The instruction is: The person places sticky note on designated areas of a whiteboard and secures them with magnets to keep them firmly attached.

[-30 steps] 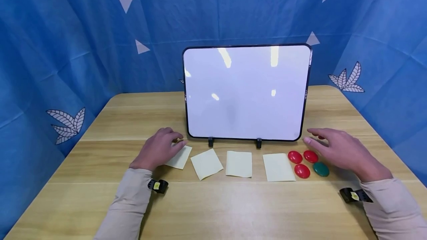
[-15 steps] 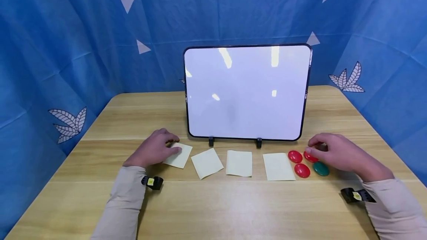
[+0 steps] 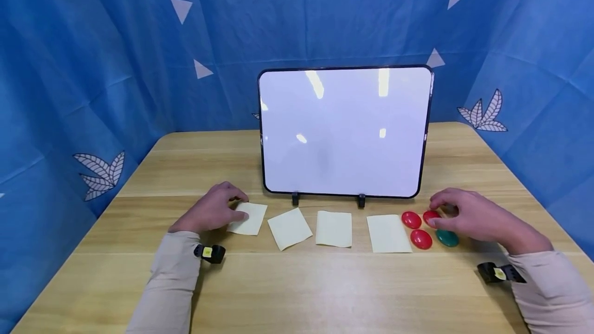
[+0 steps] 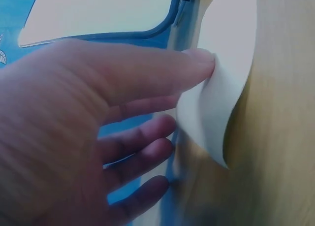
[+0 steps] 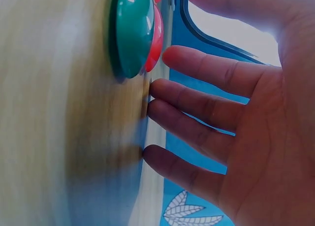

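My left hand (image 3: 210, 211) is at the leftmost pale yellow paper note (image 3: 255, 216). In the left wrist view its thumb lies on the note (image 4: 231, 53), whose near edge curls up, and the index fingertip goes behind that edge, so the note sits pinched between them. My right hand (image 3: 482, 218) hovers with spread fingers over the round magnets at the right. Its thumb and index finger stand either side of a red magnet (image 3: 430, 215), without a visible grip. A green magnet (image 3: 447, 238) lies just below the thumb, partly covered in the head view.
A whiteboard (image 3: 343, 133) stands upright on small black feet behind the notes. Three more notes lie in a row: one tilted (image 3: 290, 228), one in the middle (image 3: 334, 229), one at right (image 3: 389, 233). Two other red magnets (image 3: 411, 219) lie beside it. Blue cloth (image 3: 232, 24) surrounds the table.
My left hand has drawn back slightly left and its thumb has come down on the note. The right hand has lowered towards the red and green magnets. The head view has tilted slightly.
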The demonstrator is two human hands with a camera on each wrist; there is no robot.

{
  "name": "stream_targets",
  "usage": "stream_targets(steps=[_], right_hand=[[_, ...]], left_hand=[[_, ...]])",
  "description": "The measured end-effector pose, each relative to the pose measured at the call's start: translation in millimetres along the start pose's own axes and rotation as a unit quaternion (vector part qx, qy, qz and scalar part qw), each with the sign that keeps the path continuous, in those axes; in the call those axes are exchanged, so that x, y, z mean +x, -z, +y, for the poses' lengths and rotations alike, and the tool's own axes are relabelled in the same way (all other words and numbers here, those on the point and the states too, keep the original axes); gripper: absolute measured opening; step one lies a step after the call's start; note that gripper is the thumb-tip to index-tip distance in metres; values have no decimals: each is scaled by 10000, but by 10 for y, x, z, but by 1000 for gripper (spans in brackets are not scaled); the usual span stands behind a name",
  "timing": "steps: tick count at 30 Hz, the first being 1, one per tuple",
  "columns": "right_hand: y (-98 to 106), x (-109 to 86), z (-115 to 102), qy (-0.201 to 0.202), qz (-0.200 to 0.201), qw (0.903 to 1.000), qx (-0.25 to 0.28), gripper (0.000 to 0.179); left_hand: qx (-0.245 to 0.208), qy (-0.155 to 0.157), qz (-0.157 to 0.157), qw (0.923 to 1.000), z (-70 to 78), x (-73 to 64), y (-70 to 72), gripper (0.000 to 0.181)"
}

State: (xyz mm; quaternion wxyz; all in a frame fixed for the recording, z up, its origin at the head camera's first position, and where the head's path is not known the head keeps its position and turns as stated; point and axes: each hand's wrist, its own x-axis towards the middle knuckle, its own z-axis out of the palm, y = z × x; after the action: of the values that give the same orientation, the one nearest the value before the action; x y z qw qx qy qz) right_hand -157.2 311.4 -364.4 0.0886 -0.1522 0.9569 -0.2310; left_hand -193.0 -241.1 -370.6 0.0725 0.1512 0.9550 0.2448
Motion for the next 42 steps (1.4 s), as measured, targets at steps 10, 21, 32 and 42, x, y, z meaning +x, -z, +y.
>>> stream_targets(steps=[10, 21, 32, 42], right_hand=[[0, 3, 4, -65, -40, 9999, -97, 46], [-7, -5, 14, -70, -145, 9998, -148, 48], [-11, 2, 25, -33, -94, 9998, -198, 39], [-38, 30, 19, -58, -65, 9997, -228, 39]], left_hand=[[144, 108, 222, 9996, -26, 50, -64, 32], [-271, 202, 409, 9986, -28, 80, -88, 30], [-445, -113, 1182, 9919, -31, 124, -81, 23], [-453, -263, 1329, 9897, -15, 123, -109, 26]])
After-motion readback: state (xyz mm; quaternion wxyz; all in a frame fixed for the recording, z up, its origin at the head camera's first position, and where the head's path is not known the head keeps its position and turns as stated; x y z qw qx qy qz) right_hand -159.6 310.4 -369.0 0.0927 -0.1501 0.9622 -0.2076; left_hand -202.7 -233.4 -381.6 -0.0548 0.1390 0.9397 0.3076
